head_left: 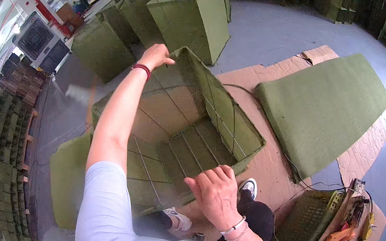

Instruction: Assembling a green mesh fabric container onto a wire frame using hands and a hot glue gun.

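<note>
A large green felt-like box (217,99) with an open top stands in front of me, thin metal wires crossing its inner walls and bottom. My left hand (157,56) reaches to its far corner, fingers closed at the upper rim. Over the near rim is my right hand (213,194), its fingers curled and its thumb sticking out to the left. What lies under those right fingers is hidden from me.
Flattened cardboard (270,149) covers the floor, with a green padded panel (326,110) on it. A perforated green crate (306,225) and an orange-handled tool (339,235) lie at right. More green boxes (191,14) stand beyond; stacked green pieces (2,133) fill the left.
</note>
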Motion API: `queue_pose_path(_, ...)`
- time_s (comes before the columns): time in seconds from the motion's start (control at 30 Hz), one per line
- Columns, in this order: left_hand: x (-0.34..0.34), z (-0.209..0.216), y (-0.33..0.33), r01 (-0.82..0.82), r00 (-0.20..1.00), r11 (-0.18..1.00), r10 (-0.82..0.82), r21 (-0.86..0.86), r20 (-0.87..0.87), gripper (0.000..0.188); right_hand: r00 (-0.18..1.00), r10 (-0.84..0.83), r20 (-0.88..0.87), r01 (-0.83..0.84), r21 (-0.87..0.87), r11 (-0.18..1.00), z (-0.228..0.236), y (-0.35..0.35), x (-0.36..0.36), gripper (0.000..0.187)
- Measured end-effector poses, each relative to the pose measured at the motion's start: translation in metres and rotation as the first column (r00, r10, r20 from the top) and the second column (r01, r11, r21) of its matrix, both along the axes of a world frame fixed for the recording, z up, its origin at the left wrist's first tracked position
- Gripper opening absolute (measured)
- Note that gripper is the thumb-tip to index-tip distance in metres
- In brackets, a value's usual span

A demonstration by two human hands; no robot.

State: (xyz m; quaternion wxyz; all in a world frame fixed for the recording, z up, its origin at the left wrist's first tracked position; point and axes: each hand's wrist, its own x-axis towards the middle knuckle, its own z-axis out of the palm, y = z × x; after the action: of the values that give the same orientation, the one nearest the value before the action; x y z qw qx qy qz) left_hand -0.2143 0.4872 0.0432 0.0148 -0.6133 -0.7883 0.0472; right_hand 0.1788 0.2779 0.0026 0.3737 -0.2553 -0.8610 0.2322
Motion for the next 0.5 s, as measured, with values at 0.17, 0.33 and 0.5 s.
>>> queue_pose_path(0.17,-0.03,0.003,-0.011,0.077,0.99,0.97,-0.102,0.231,0.097,0.039,1.0,0.017,-0.015,-0.017,0.0,1.0,0.005,-0.003,-0.001,0.028)
queue_pose_path(0.33,0.009,-0.023,0.007,0.022,0.999,0.957,-0.031,0.29,0.027,0.028,1.0,-0.013,-0.011,0.013,0.008,1.0,0.001,-0.003,-0.002,0.028)
queue_pose_path(0.5,-0.001,-0.034,0.011,0.06,0.996,0.93,-0.033,0.362,-0.08,0.024,1.0,-0.015,0.001,0.015,0.005,1.0,0.0,-0.003,-0.003,0.029)
